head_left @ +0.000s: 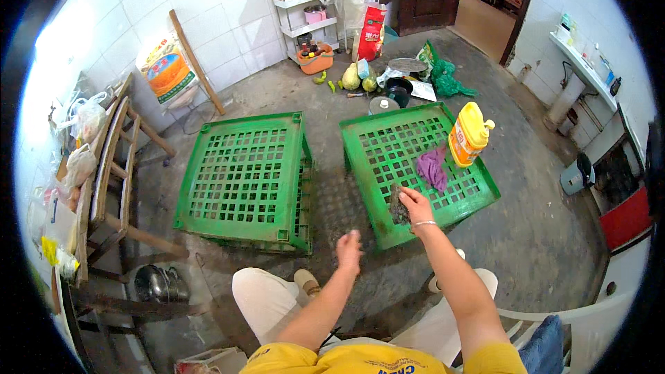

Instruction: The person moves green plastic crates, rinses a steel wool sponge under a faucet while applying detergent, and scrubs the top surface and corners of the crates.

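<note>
My right hand (pixel 414 209) pinches a dark grey, wiry scouring pad (pixel 399 206) over the near edge of the right green plastic crate (pixel 388 237). A crumpled purple cloth (pixel 433 168) lies on top of that crate, just beyond the hand. Beside the cloth stands a yellow jug (pixel 468 135) with a pump-like top and an orange label. My left hand (pixel 349 252) hangs in the gap between the two crates, touching neither; its fingers are blurred, so their pose is unclear. The left green crate (pixel 239 173) has a bare lattice top.
Wooden frames (pixel 121 173) line the left wall, with a metal pot (pixel 161 284) below. Vegetables (pixel 351 77), a black bowl (pixel 399 90) and a green plastic bag (pixel 450 77) lie on the floor beyond the crates. A grey bucket (pixel 577 174) stands at right.
</note>
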Demonstrator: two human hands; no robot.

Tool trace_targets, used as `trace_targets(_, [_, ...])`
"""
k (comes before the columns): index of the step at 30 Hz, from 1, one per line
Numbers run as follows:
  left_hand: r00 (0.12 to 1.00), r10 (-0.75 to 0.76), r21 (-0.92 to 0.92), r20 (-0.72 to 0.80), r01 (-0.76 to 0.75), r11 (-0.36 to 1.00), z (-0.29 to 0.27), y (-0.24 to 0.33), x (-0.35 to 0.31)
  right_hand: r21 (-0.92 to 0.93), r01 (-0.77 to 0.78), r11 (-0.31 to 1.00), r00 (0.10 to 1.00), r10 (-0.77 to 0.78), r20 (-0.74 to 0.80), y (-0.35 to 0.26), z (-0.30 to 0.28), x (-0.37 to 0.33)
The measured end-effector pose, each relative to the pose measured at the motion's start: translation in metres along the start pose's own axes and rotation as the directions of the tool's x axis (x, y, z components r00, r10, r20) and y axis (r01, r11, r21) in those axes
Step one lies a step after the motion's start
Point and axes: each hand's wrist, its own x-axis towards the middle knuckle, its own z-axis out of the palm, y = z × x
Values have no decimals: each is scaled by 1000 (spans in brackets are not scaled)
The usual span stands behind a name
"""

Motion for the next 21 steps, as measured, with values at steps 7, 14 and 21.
trace_targets(7, [997, -4, 414, 75, -28, 910, 76, -4, 9, 67, 23, 998, 996, -18, -85, 10, -58, -23])
trace_targets(14, [985, 93, 432, 142, -146, 890, 76, -11, 17, 7, 84, 996, 985, -82, -152, 42, -67, 9])
trace_targets(21, [976, 114, 614, 184, -204, 763, 6, 24, 47, -160, 112, 981, 992, -120, -40, 29, -73, 5])
